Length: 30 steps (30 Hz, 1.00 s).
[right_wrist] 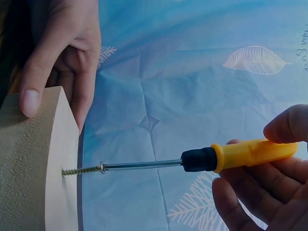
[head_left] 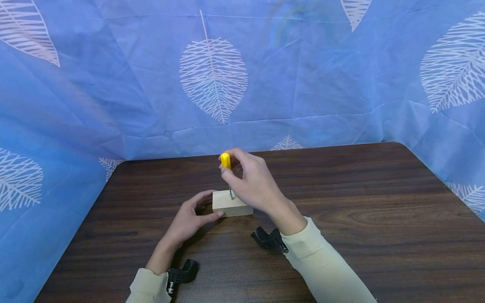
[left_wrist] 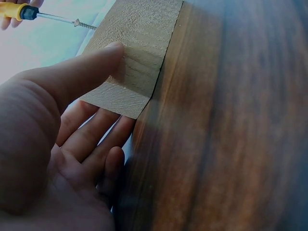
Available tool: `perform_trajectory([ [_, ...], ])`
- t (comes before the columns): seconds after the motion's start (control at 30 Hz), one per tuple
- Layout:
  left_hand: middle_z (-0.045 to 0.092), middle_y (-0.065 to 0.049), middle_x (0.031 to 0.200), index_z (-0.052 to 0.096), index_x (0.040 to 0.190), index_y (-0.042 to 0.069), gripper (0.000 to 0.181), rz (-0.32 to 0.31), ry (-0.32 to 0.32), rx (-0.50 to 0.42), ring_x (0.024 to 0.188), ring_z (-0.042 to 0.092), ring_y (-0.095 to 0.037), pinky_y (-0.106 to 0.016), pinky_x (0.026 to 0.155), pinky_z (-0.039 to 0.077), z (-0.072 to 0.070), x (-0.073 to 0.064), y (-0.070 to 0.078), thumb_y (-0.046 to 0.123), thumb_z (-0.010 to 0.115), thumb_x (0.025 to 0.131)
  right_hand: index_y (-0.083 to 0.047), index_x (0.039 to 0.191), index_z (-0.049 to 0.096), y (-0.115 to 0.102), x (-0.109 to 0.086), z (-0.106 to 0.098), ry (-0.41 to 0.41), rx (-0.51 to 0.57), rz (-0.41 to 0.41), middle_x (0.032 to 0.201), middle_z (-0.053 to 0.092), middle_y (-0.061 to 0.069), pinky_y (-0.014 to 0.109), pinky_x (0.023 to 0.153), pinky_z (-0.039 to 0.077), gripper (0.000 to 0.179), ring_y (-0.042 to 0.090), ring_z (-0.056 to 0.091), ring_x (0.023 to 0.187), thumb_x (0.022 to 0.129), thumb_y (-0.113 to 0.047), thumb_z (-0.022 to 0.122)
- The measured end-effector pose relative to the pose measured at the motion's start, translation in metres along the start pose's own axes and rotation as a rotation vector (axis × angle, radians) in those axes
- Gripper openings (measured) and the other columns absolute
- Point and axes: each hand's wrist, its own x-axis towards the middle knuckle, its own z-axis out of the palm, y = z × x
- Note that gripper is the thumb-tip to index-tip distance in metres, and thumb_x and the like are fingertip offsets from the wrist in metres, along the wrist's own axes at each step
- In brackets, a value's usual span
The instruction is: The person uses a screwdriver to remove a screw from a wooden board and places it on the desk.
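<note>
The right hand (head_left: 254, 181), at the centre of the head view, has thumb and fingers closed about the yellow handle of a screwdriver (right_wrist: 198, 160). Its shaft runs down to the head of a threaded screw (right_wrist: 83, 170), which stands in the top face of a pale wooden block (head_left: 233, 211), much of its thread exposed. The block lies just below the middle of the head view. The left hand (head_left: 185, 221), lower left of centre, holds the block's left end, thumb on the near face and fingers behind. Black wrist mounts (head_left: 184, 272) show at both cream sleeves (head_left: 322, 261) along the bottom. Around them spreads a dark wood-grain table (head_left: 360, 202); blue leaf-patterned cloth (head_left: 144, 80) fills the upper frame.
</note>
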Motion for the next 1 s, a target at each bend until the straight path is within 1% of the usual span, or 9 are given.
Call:
perform_trajectory([
  [0.2,0.065,-0.006,0.152,0.062,0.15,0.025,0.061,0.005,0.001,-0.002,0.143,0.057,-0.033,-0.064,0.119,0.041,-0.0002,0.0006,-0.0003,0.03,0.086,0.094,-0.011,0.121,0.068,0.0009,0.0013,0.0006,-0.012,0.019,0.0,0.106,0.074,0.0,0.031,0.085,0.06,0.018,0.01,0.067,0.092,0.106,-0.017,0.059],
  [0.4,0.065,-0.005,0.152,0.062,0.15,0.026,0.061,-0.004,0.003,0.0,0.143,0.057,-0.032,-0.064,0.12,0.04,0.0006,0.0007,0.0001,0.03,0.087,0.094,-0.013,0.118,0.068,0.0012,0.0011,-0.0002,-0.016,0.035,0.016,0.101,0.072,-0.003,0.033,0.087,0.06,0.015,0.009,0.067,0.091,0.11,-0.023,0.06],
  [0.57,0.065,-0.004,0.152,0.062,0.15,0.026,0.062,-0.009,0.005,0.011,0.143,0.057,-0.033,-0.065,0.12,0.04,0.001,0.0014,-0.0002,0.03,0.086,0.094,-0.014,0.118,0.068,0.0012,0.0009,-0.0007,-0.025,0.018,0.01,0.102,0.073,-0.003,0.035,0.086,0.06,0.015,0.009,0.068,0.092,0.109,-0.025,0.063],
  [0.7,0.065,-0.003,0.152,0.062,0.15,0.027,0.062,-0.02,0.005,0.007,0.143,0.057,-0.032,-0.064,0.121,0.041,0.001,0.0017,-0.0003,0.03,0.087,0.093,-0.01,0.125,0.064,0.001,0.0005,-0.0011,-0.018,0.008,0.017,0.103,0.075,0.0,0.036,0.083,0.06,0.023,0.012,0.07,0.091,0.107,-0.023,0.068],
  [0.83,0.065,-0.004,0.152,0.062,0.15,0.027,0.062,-0.015,0.001,0.007,0.143,0.057,-0.033,-0.064,0.12,0.041,0.0009,0.0021,-0.0008,0.032,0.087,0.093,-0.01,0.126,0.06,0.0013,-0.0001,-0.0015,-0.009,0.021,0.027,0.102,0.077,0.002,0.035,0.08,0.061,0.027,0.013,0.072,0.088,0.105,-0.022,0.072],
  [1.0,0.065,-0.005,0.152,0.062,0.15,0.025,0.061,0.004,0.002,0.002,0.143,0.058,-0.033,-0.065,0.119,0.042,-0.0003,0.0012,0.0002,0.031,0.086,0.094,-0.01,0.123,0.065,0.0024,0.0009,-0.0011,0.009,0.025,0.007,0.105,0.075,0.002,0.032,0.082,0.062,0.023,0.012,0.072,0.089,0.104,-0.021,0.073],
])
